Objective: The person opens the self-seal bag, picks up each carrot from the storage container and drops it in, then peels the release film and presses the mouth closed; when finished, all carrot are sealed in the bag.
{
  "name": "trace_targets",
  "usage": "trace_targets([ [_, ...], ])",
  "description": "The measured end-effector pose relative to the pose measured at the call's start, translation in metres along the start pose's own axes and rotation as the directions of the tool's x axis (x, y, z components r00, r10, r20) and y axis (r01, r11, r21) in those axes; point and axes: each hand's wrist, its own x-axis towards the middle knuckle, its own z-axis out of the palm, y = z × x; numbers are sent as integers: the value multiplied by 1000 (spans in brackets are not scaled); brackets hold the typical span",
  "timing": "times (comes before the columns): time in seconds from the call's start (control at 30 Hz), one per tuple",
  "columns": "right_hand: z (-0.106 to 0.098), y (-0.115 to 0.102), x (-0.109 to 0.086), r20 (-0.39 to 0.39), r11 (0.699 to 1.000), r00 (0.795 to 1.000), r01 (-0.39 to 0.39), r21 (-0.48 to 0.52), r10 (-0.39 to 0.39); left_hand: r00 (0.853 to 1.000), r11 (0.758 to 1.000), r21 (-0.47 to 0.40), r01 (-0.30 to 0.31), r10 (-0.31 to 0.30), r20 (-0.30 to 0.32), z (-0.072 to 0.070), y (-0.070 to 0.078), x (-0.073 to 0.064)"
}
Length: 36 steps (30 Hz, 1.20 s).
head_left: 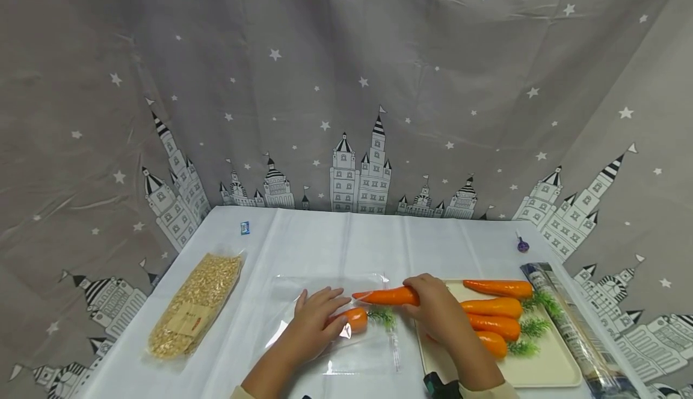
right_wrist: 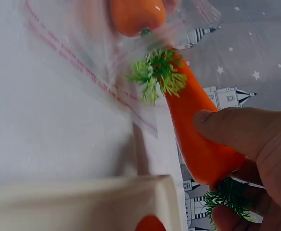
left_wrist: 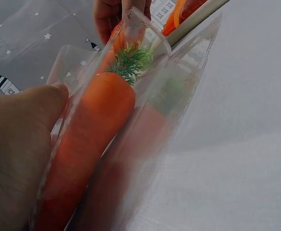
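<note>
My right hand (head_left: 435, 309) grips an orange carrot (head_left: 387, 296) near its leafy end, thumb along its side in the right wrist view. The carrot's tip points left, overlapping the mouth of a clear plastic bag (head_left: 363, 360). Inside the bag lies another carrot (left_wrist: 107, 101), its green leaves toward the opening. My left hand (head_left: 314, 321) is over the bag and that carrot; its thumb (left_wrist: 58, 98) holds the film at the bag's side in the left wrist view, other fingers hidden there. More carrots (head_left: 489, 307) lie on a cream tray (head_left: 557, 378) under my right forearm.
A sealed pack of pale yellow beans or kernels (head_left: 197, 303) lies at the left of the white table (head_left: 303, 236). A long shiny package (head_left: 576, 333) runs beside the tray. Farther back are a small blue packet (head_left: 245, 228) and a small purple item (head_left: 522, 245).
</note>
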Motion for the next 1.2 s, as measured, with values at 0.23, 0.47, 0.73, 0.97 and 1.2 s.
trace_targets([
  [0.23, 4, -8, 8, -2, 998, 999, 53, 28, -53, 1000, 1000, -7, 11, -11, -2, 0, -1, 0],
  [0.47, 8, -20, 19, 7, 990, 992, 124, 69, -125, 1000, 1000, -25, 17, -17, 3, 0, -2, 0],
  [0.73, 19, -29, 28, 39, 988, 990, 129, 84, -133, 1000, 1000, -31, 3, -3, -4, 0, 0, 1],
  [0.97, 28, -32, 36, 65, 980, 987, 134, 147, -145, 1000, 1000, -20, -3, 3, 3, 1, 1, 1],
  [1.2, 32, -35, 38, 102, 961, 987, 91, 263, -121, 1000, 1000, -13, -22, 22, -10, 0, 1, 0],
])
